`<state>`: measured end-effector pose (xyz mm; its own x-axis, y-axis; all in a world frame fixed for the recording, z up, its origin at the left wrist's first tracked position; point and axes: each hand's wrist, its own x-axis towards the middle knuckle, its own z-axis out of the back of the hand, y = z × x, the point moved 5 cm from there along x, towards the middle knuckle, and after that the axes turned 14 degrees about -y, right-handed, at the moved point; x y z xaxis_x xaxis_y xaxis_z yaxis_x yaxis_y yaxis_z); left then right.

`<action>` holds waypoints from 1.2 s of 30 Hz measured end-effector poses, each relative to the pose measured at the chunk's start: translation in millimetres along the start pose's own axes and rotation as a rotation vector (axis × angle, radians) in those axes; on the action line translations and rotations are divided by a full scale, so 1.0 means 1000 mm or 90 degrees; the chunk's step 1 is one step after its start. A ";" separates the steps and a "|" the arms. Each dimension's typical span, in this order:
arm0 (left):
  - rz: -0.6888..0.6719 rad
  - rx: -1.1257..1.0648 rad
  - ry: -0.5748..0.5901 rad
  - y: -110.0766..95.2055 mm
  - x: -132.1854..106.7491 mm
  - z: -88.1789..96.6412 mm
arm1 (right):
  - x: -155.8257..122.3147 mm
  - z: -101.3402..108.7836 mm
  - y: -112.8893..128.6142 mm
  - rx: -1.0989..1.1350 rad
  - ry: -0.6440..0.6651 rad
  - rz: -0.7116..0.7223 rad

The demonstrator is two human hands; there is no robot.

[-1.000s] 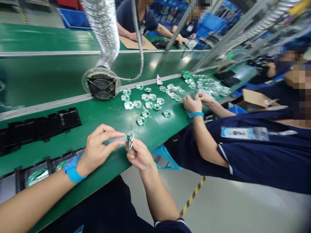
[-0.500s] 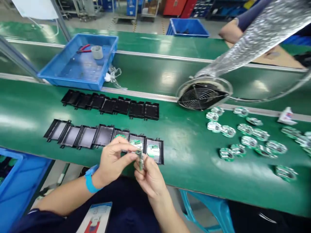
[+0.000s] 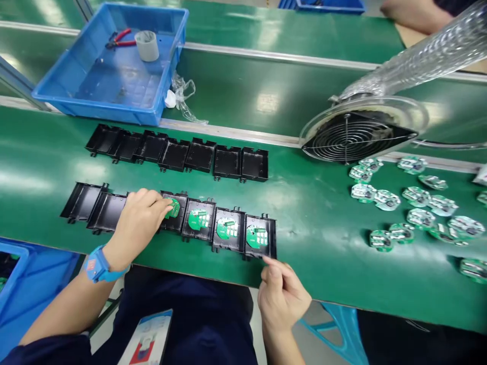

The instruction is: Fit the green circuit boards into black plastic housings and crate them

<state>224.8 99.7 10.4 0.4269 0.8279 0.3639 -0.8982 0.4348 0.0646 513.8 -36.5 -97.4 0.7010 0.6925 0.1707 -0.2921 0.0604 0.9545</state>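
Note:
My left hand, with a blue wristband, pinches a round green circuit board and presses it into a black plastic housing in the near row. To its right, three more housings hold green boards. At the right end of that row, my right hand rests with curled fingers against the table edge, its fingertips touching the last housing. Two unfilled housings lie to the left of my left hand.
A second row of unfilled black housings lies farther back. Loose round boards are scattered at right, below a fan on a foil duct. A blue tray holds pliers and a tape roll. Another person's arm shows top right.
The board held up between both hands has gone down into a housing under my left hand. My right hand has dropped to the row's right end. The view swung left and tilted downward.

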 end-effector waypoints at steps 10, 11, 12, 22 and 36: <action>-0.001 -0.006 0.044 -0.006 0.003 -0.006 | -0.001 0.007 -0.006 -0.024 0.005 -0.003; -0.005 -0.005 0.043 -0.007 0.004 -0.006 | -0.001 0.007 -0.006 -0.025 0.005 -0.002; -0.008 -0.003 0.042 -0.008 0.005 -0.006 | -0.001 0.007 -0.006 -0.026 0.005 0.000; -0.016 0.013 0.051 -0.009 0.006 -0.005 | 0.000 0.006 0.000 -0.013 0.002 0.028; -0.124 0.023 -0.018 0.001 -0.046 0.003 | -0.019 -0.132 0.114 -0.178 0.331 0.591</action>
<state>204.3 61.1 -3.8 0.5899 0.7193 0.3669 -0.8026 0.5721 0.1688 381.0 51.9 -23.9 -0.2080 0.7670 0.6071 -0.7467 -0.5254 0.4079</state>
